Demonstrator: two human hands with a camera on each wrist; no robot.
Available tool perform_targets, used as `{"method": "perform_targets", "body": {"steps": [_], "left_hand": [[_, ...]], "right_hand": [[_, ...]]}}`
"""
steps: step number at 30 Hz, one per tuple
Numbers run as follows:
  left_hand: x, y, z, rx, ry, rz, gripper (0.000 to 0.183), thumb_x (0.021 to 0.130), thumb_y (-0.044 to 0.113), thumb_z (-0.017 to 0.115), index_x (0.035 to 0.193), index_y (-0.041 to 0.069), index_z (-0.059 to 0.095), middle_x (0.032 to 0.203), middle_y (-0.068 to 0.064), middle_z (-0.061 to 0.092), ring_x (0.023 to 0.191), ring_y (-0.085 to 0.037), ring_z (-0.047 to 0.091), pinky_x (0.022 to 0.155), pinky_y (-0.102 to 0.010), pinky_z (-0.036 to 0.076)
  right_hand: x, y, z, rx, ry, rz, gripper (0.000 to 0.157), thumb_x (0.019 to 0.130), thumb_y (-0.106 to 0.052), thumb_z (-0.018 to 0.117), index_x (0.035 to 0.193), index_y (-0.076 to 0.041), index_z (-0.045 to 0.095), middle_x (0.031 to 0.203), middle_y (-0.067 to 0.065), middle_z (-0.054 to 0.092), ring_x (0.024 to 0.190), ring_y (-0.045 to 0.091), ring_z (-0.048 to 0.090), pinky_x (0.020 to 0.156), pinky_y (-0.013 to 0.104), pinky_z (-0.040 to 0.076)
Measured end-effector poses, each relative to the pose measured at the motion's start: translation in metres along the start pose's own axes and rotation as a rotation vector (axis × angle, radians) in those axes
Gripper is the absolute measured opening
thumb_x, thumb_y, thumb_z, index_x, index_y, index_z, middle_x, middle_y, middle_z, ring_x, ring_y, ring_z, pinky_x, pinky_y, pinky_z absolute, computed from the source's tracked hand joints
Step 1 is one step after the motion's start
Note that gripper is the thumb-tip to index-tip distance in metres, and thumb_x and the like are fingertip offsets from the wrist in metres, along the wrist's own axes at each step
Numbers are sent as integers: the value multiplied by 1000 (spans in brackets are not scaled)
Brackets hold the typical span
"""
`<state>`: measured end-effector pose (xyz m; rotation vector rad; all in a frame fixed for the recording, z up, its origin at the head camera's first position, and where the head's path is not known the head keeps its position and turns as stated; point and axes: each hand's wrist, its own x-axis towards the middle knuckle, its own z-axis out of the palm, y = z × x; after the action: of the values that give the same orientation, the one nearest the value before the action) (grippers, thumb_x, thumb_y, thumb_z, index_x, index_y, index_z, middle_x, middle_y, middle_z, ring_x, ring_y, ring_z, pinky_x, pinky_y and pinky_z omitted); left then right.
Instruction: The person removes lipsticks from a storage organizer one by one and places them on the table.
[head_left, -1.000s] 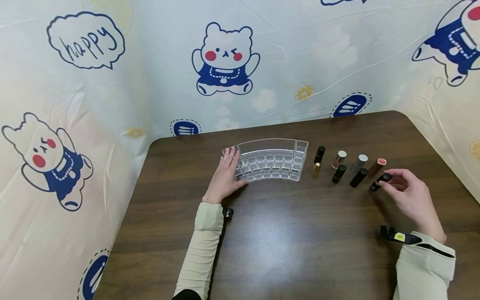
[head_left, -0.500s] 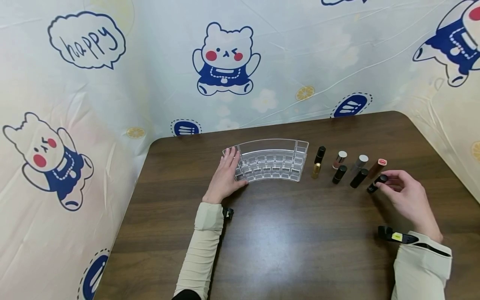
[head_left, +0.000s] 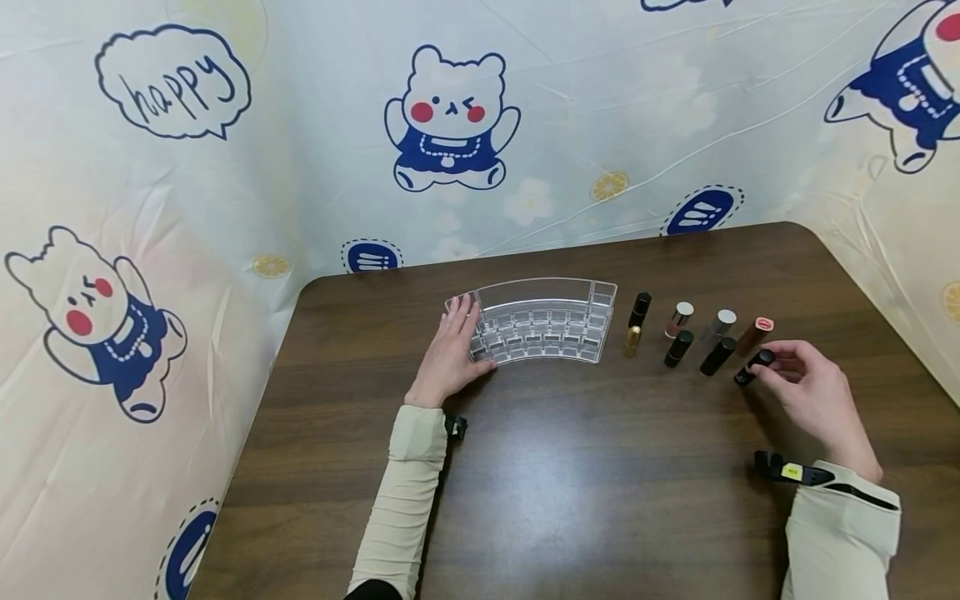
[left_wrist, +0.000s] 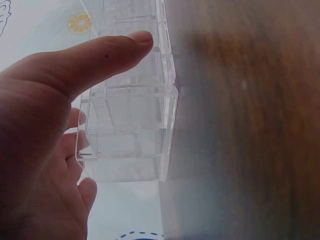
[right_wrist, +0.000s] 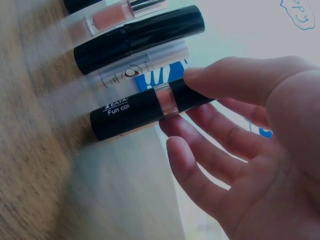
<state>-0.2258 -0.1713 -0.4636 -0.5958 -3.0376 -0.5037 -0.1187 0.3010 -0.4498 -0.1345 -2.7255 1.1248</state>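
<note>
In the head view my left hand [head_left: 447, 348] rests at the left end of a clear, curved acrylic lipstick organizer [head_left: 540, 343] with rows of small slots. Its thumb lies along the front in the left wrist view [left_wrist: 115, 55], its other fingers at the side. Over on the right, my right hand [head_left: 817, 392] pinches the top of a black lipstick tube [head_left: 753, 367] between thumb and fingers. White lettering and a clear band show on this tube in the right wrist view [right_wrist: 132, 115]; its base is close to the table.
Several other tubes stand left of the held one: a brown one [head_left: 753, 337], black ones [head_left: 717, 357], silver-topped ones [head_left: 680, 318], and a black-and-gold one [head_left: 636, 323]. The dark wooden table [head_left: 525, 475] meets a printed cloth backdrop [head_left: 570, 150] behind and at the sides.
My right hand and the black lipstick tube have shifted slightly left, closer to the other tubes. My left hand and the organizer have stayed in place.
</note>
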Motion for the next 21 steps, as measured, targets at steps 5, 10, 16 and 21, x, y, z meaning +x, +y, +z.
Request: {"method": "perform_targets", "body": {"steps": [5,10,16,21], "left_hand": [[0,-2,2,-5,26,18,103,78,36,80,154,3,19,163,-15,9,151,-32,3,122,-45,10],[0,-2,3,-8,25,16,102,78,35,80,154,3,19,163,-15,9,151,-32,3,122,-47,12],[0,0,1,-5,-2,-4,102,80,38,78,155,7,17,164,-11,5,152,-27,-2,122,-45,11],[-1,0,1,-8,5,-4,102,80,37,78,155,6,18,164,-12,7,152,-28,-1,122,-44,10]], "right_hand": [[1,1,1,-4,12,7,36,90,-13,66,120,5,56,103,28,62,75,-27,39,63,-2,36],[1,3,2,-3,26,10,36,90,-13,67,119,4,56,101,24,61,75,-27,40,63,-2,37],[3,5,4,-4,31,15,36,89,-13,68,119,4,56,101,25,61,74,-28,40,63,-2,37],[2,5,4,-16,27,15,37,89,-13,68,119,4,56,102,27,62,73,-28,40,63,-1,37]]}}
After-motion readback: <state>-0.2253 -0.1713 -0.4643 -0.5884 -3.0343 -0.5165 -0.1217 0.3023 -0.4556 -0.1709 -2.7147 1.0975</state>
